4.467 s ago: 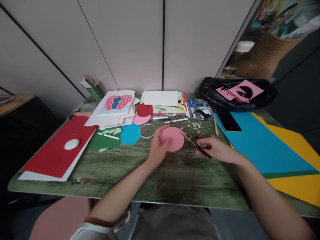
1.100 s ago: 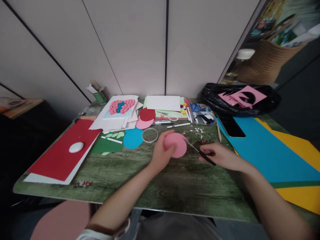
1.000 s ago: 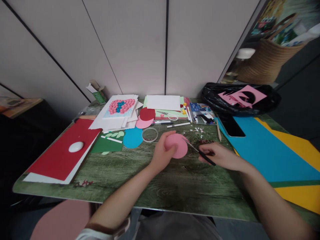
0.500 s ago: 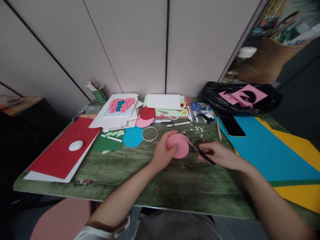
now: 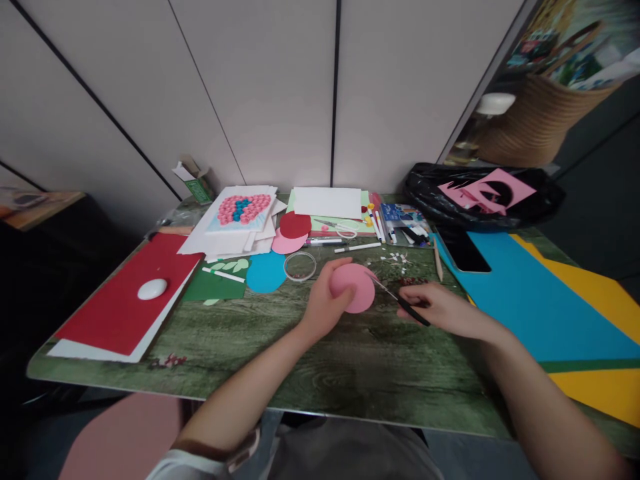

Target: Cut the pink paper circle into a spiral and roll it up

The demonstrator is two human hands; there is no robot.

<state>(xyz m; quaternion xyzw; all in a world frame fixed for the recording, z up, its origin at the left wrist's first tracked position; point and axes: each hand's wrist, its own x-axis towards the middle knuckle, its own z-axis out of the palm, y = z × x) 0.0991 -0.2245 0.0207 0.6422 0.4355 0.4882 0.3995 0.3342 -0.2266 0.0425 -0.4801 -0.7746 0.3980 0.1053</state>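
From where I stand, the dark green wooden surface (image 5: pixel 320 363) leaves bare room in front of the person, so the cutting can stay there, well apart from the blue sheet (image 5: pixel 545 300) on the right. The left hand (image 5: pixel 324 305) pinches a pink paper circle (image 5: pixel 363 288), thumb across its face and the fingers mostly hidden behind. That circle is near the middle, seemingly lifted clear of the wood, its free edge facing right. The right hand (image 5: pixel 443 308) is curled around the black-handled scissors (image 5: pixel 413 311); I can't see how the fingers sit in the loops. The blade tips meet the circle's upper right edge, and how far they're parted is too fine to tell.

To do this well, I'd leave the scissors pointing one way and turn the paper into them with the left hand. Short, unhurried snips should give a smoother curve. That left grip should be light, so the paper doesn't crease, with the thumb well behind the blades' path.
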